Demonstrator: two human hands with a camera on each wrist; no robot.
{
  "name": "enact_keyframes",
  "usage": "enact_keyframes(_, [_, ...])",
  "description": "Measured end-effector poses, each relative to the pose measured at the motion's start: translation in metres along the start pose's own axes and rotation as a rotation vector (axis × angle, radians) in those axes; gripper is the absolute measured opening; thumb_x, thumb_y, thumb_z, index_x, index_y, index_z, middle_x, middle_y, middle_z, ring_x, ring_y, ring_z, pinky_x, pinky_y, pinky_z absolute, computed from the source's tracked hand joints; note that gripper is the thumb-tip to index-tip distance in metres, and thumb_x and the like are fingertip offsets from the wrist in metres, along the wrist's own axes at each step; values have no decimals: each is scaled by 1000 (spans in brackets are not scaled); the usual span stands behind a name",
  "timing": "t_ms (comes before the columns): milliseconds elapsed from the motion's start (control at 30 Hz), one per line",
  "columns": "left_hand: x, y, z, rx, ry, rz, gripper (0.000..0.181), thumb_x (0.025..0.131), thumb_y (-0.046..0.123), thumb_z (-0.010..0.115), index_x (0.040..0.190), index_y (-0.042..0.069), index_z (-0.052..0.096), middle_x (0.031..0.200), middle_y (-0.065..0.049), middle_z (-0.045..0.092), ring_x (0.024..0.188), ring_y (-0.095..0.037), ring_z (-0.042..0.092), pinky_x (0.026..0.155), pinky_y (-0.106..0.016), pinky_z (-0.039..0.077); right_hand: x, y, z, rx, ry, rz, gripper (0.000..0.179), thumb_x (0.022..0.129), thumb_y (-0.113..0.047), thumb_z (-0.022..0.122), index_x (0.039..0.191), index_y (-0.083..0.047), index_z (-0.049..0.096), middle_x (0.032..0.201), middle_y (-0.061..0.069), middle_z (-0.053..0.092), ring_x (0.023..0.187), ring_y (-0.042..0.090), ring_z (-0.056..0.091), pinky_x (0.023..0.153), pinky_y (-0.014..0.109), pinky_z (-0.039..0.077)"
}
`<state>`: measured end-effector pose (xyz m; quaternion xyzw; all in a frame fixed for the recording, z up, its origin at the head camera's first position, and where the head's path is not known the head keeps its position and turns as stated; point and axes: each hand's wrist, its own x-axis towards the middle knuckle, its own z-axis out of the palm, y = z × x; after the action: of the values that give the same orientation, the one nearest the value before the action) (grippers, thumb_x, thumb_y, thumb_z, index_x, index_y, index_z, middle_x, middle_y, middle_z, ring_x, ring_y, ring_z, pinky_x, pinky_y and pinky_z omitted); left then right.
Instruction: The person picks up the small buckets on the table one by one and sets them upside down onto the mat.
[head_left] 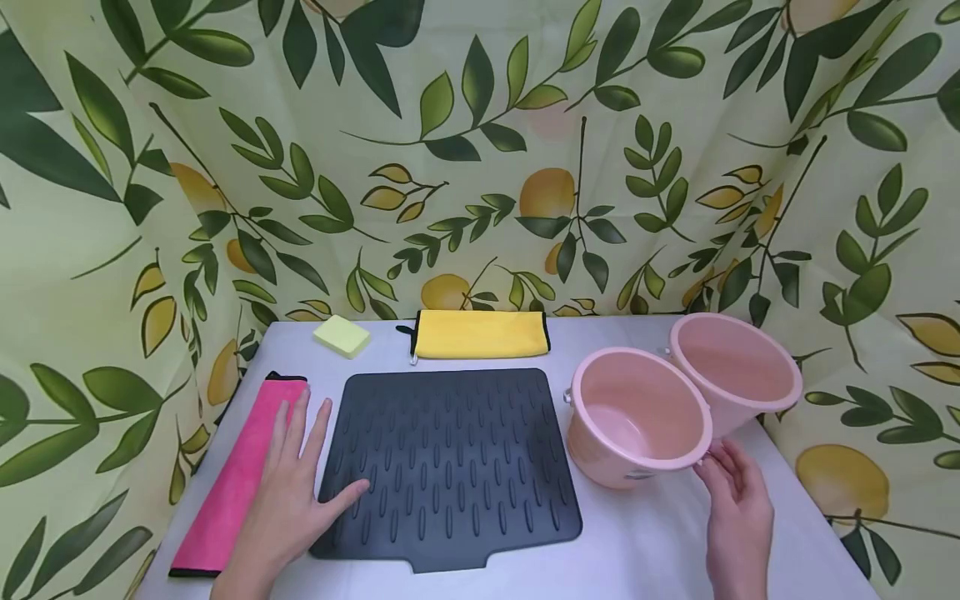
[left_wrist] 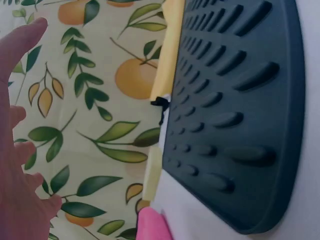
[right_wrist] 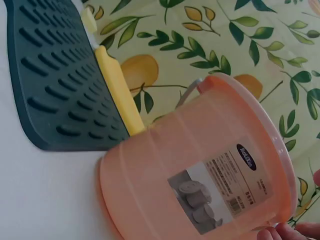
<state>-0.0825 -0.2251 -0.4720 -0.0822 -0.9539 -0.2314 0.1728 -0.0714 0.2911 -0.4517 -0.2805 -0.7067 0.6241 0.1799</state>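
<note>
My right hand (head_left: 738, 500) is at the right side of the front pink bucket (head_left: 630, 467), its curled fingers pinching the bucket just under the rim where the handle joins. In the right wrist view, fingertips (right_wrist: 280, 233) show at that spot; the bucket's label faces the camera. My left hand (head_left: 296, 492) is spread with straight fingers over the gap between the folded pink cloth (head_left: 232, 483) and the dark grey ridged mat (head_left: 450, 467), holding nothing. A second pink bucket (head_left: 738, 358) stands close behind the first, to its right.
A folded yellow cloth (head_left: 480, 335) with black edging lies behind the mat. A pale yellow sponge (head_left: 342, 336) is at the back left of the white-covered table (head_left: 615, 558). Leaf-and-fruit patterned fabric (head_left: 480, 192) surrounds the back and sides.
</note>
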Motion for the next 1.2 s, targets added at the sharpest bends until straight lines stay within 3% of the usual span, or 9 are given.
enact_keyframes(133, [-1,2,5,-28,2,-9,124,79,53,90,176,27,16,182,-11,4,163,-46,1,105,-90,29,-3,3,2,207,-6,35,56,114,-22,58,165,-9,40,144,7,51,130,16,55,97,16,54])
enact_keyframes(267, [-1,2,6,-38,9,-5,124,79,49,90,176,26,16,181,-13,7,163,-46,0,107,-89,27,-5,7,3,442,-27,71,40,111,-15,63,149,-5,55,138,9,57,118,18,65,92,24,60])
enact_keyframes(367, [-2,1,8,-41,4,7,126,78,49,91,176,24,16,182,-12,5,163,-46,0,107,-90,26,-6,9,2,547,-67,126,31,111,-14,65,140,-4,59,135,9,61,111,19,69,91,30,62])
enact_keyframes(633, [4,5,12,-3,-20,3,128,77,55,91,176,23,17,181,-13,10,164,-45,2,101,-90,33,-3,8,-2,649,-93,213,27,106,-16,73,131,-7,68,125,7,69,100,18,74,89,35,64])
enact_keyframes(833, [5,7,18,-13,-86,-7,132,76,58,92,176,26,13,181,-12,11,163,-46,7,104,-89,32,-4,13,-5,751,-239,170,13,110,-7,63,117,-5,73,102,9,77,94,19,77,87,36,64])
enact_keyframes(1033, [1,8,31,-112,-127,-30,129,78,56,92,176,29,14,181,-8,11,162,-46,10,104,-87,34,-2,17,-6,861,-346,242,15,112,-7,58,121,-6,70,107,10,74,103,19,75,96,36,61])
enact_keyframes(1200, [3,12,39,-173,-119,-32,126,78,55,91,176,30,15,181,-7,13,163,-44,9,106,-89,28,-2,17,-4,895,-375,283,18,113,-7,56,128,-6,65,113,9,71,109,18,73,99,37,60])
